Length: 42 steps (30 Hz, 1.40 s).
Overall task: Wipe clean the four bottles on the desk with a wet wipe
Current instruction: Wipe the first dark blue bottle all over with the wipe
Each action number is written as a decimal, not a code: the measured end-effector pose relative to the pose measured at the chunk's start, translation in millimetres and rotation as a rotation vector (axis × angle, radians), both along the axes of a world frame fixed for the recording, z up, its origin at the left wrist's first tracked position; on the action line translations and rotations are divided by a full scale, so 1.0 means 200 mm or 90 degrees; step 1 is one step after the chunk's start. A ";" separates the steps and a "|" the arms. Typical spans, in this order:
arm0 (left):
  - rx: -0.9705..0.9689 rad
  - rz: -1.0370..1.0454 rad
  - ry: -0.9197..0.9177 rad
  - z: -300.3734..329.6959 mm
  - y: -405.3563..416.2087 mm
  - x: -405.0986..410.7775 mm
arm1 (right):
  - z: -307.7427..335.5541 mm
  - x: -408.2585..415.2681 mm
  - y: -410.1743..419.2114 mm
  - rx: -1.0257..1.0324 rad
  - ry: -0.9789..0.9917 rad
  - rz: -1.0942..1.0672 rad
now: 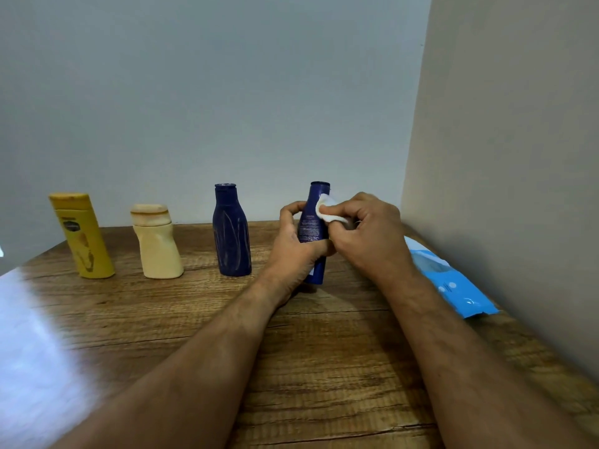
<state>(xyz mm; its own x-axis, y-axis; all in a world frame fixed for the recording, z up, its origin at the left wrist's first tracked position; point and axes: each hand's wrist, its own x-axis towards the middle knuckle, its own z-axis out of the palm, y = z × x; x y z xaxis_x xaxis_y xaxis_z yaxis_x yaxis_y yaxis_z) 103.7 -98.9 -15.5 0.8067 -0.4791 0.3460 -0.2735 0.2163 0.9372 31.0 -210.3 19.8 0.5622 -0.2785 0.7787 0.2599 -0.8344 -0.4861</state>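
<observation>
A: Slim blue bottle (312, 228) — the landmark of this figure. Where does it sit?

B: Upright near the back of the wooden bench (324, 351), just in front of the grey wall (227, 92). Whether its base touches the wood or hangs just above it cannot be told. The left hand (293, 244) holds it, fingers curled round the lower body and the thumb up its left side.

A: And the other grip?

B: The right hand (372, 234) is clenched on a folded white wet wipe (330, 210), the thumb pressing it against the bottle's upper right shoulder, below the dark cap.

A: What stands to the left of the landmark?

B: Three more bottles in a row, all upright and apart from one another. Nearest is a wider dark blue bottle (231, 234) with pale streaks on its front. Further left is a squat cream bottle (157, 244) with brownish smears on its cap. Furthest left is a tall yellow bottle (82, 238) with brown marks on its label side.

A: To the right?

B: A light blue wipes pack (453, 280) lies flat on the bench — close against the beige side wall (502, 157), behind the right forearm.
</observation>
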 end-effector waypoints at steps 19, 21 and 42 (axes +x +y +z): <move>0.226 0.290 -0.431 0.00 -0.03 -0.04 | 0.00 0.02 0.01 0.004 -0.145 -0.075; 0.243 0.349 -0.493 0.01 -0.03 -0.05 | 0.01 0.02 0.03 -0.019 -0.141 -0.061; 0.297 0.522 -0.727 0.05 -0.03 -0.07 | 0.02 -0.01 0.03 -0.050 -0.215 -0.100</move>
<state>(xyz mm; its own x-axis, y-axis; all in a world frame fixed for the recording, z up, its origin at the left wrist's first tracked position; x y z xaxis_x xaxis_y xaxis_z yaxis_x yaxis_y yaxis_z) 89.4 -105.2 -6.3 0.3047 -0.2790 0.9107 -0.7873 -0.6118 0.0760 29.1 -203.4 23.3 0.2254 -0.2734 0.9351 0.2599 -0.9082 -0.3281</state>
